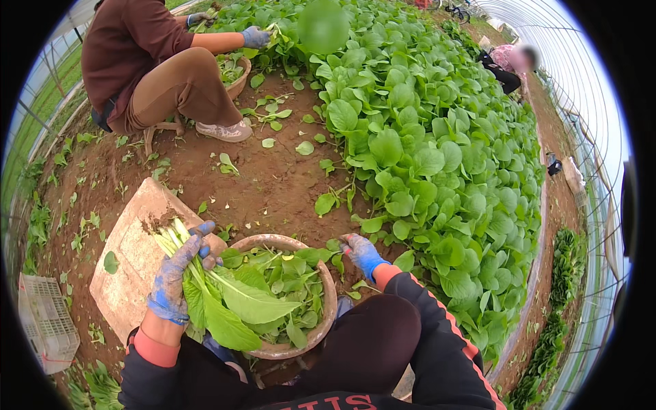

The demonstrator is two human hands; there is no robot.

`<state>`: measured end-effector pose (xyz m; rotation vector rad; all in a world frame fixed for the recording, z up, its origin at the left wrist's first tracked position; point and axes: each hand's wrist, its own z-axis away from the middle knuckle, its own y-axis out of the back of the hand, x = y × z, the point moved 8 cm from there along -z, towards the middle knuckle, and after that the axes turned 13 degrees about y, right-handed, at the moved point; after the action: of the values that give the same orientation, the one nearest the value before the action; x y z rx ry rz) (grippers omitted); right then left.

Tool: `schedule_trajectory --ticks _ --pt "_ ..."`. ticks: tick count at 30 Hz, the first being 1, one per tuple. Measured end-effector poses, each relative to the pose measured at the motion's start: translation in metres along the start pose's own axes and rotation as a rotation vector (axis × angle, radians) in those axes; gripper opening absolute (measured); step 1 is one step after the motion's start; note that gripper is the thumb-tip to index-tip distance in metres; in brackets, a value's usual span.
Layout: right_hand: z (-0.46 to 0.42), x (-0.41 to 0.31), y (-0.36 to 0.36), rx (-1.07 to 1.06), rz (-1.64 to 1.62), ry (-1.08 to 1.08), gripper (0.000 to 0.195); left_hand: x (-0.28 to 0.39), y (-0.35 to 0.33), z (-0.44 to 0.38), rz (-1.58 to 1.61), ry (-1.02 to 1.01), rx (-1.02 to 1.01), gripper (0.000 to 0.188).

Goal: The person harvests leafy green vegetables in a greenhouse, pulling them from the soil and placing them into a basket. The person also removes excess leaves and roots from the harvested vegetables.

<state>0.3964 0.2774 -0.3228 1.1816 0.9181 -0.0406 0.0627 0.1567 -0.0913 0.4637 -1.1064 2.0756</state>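
Note:
My left hand (179,271), in a soiled blue glove, grips a bunch of leafy greens (225,307) by the pale stems, with muddy roots at the upper end. The leaves hang over the left rim of a round basin (328,302) that holds loose green leaves. Just off the basin's upper right rim, my right hand (361,252), also gloved, has its fingers bent at a leaf; whether it grips the leaf is unclear. A dirty pale board or flat container (123,266) lies beneath and beyond my left hand.
A dense bed of leafy greens (441,169) fills the right side. At upper left a seated co-worker (154,66) handles greens beside another basin (240,82). A second person (505,64) is far right. A plastic crate (46,323) stands at lower left; loose leaves dot the soil.

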Motion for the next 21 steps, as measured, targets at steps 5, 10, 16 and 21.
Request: schedule_trajectory --ticks 5,10,16,21 --pt "-0.045 0.084 0.008 -0.077 0.438 -0.023 0.031 -0.005 -0.002 -0.013 -0.092 0.050 0.055 0.043" --pt "-0.024 0.166 0.028 -0.228 0.934 -0.264 0.023 -0.005 -0.001 -0.026 -0.153 0.090 0.099 0.042" --pt "-0.037 0.189 0.024 -0.286 1.182 -0.234 0.022 -0.004 -0.005 -0.037 -0.256 0.133 0.135 0.040" --pt "-0.042 0.197 0.037 -0.204 1.301 -0.242 0.022 0.000 -0.003 -0.043 -0.307 0.131 0.148 0.041"
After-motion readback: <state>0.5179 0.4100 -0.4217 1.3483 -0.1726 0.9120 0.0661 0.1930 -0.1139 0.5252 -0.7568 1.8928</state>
